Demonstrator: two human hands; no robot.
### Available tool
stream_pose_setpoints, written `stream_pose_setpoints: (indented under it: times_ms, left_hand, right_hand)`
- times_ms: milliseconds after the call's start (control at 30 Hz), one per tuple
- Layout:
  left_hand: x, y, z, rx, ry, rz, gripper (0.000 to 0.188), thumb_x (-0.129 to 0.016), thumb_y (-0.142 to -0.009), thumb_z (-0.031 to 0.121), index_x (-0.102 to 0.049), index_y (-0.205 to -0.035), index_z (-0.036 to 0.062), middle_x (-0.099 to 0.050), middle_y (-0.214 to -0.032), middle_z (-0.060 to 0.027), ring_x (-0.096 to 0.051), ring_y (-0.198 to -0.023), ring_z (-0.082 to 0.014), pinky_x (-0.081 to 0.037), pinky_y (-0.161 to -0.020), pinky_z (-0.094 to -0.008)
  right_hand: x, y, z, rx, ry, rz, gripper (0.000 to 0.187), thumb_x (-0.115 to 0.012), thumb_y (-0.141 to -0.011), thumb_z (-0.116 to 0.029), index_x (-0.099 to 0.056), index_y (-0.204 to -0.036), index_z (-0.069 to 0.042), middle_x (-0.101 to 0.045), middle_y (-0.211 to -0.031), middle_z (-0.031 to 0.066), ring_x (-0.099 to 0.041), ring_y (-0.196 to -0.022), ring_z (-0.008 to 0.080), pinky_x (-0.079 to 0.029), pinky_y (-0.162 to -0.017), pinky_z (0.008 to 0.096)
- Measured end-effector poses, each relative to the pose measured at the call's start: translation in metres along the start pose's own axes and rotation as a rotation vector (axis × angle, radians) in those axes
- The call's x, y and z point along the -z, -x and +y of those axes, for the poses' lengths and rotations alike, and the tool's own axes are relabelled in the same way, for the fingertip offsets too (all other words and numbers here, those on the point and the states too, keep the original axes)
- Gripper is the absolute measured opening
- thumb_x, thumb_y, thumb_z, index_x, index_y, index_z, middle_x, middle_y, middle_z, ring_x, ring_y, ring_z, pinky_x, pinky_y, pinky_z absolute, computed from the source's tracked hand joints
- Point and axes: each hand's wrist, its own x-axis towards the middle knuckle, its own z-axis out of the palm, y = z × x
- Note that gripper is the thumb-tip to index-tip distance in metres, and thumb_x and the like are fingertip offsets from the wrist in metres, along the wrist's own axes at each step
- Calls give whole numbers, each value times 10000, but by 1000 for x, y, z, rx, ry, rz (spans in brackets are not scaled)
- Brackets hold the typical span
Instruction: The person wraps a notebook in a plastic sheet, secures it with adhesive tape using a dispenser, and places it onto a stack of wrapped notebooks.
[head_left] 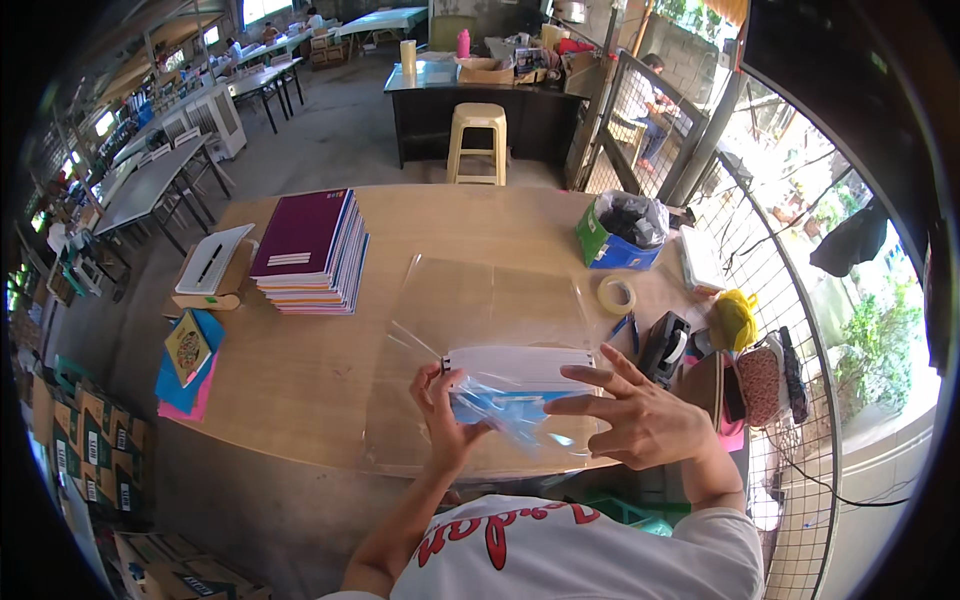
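In front of me a notebook with a blue cover (pixel 522 408) is held partly opened, its white page (pixel 520 362) showing along the far side. My left hand (pixel 442 412) pinches the notebook's left edge between thumb and fingers, along with a fold of clear plastic. Over the right edge of the notebook hovers my right hand (pixel 640 412), fingers spread apart; whether its fingertips touch the cover I cannot tell. A large clear plastic sheet (pixel 490 290) lies on the table beneath the notebook, and creased plastic covers part of the blue cover.
A tall notebook stack (pixel 308 232) stands at the back left, near a pen on a white pad (pixel 214 258). To the right are a tape roll (pixel 616 295), pens (pixel 634 330), a black tape dispenser (pixel 662 346), and a bag-lined box (pixel 622 232). A stool (pixel 478 140) stands beyond the table.
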Motion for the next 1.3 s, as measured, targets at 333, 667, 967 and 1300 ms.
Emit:
stream_pose_setpoints:
  times_ms: [333, 667, 967, 1300]
  left_hand:
    - [46, -45, 22, -399, -240, -390, 933, -684, -607, 747, -575, -1280, 109, -514, -1273, -109, -470, -1208, -371, -370, -1044, -507]
    - [60, -125, 16, -622, -329, -1031, 1070, -530, -596, 868, -468, -1444, 219, -465, -1445, -22, -463, -1299, -232, -322, -1017, -466]
    - [50, -148, 1, -909, -464, -1161, 1095, -477, -592, 903, -341, -1526, 349, -336, -1574, 4, -331, -1423, -162, -214, -1085, -527]
    - [31, -163, 7, -935, -362, -1303, 1103, -647, -542, 828, -269, -1514, 468, -218, -1603, -117, -213, -1476, -364, -172, -1102, -743]
  right_hand:
    - [30, -38, 113, -468, 596, 418, 446, -787, -731, -279, -673, -1135, -130, -582, -1271, 81, -521, -1224, 298, -415, -1009, 517]
    - [28, -42, 99, -45, 224, -215, 419, -743, -730, -131, -672, -1139, -187, -613, -1129, 38, -684, -835, 262, -524, -662, 423]
    - [-5, -66, 123, 81, -212, -133, 172, -755, -774, -147, -598, -798, -82, -599, -818, 51, -639, -707, 265, -457, -570, 420]
    - [-48, -92, 117, 114, -64, 126, 186, -836, -561, -240, -673, -631, -186, -514, -1197, -5, -404, -1293, 243, -386, -992, 606]
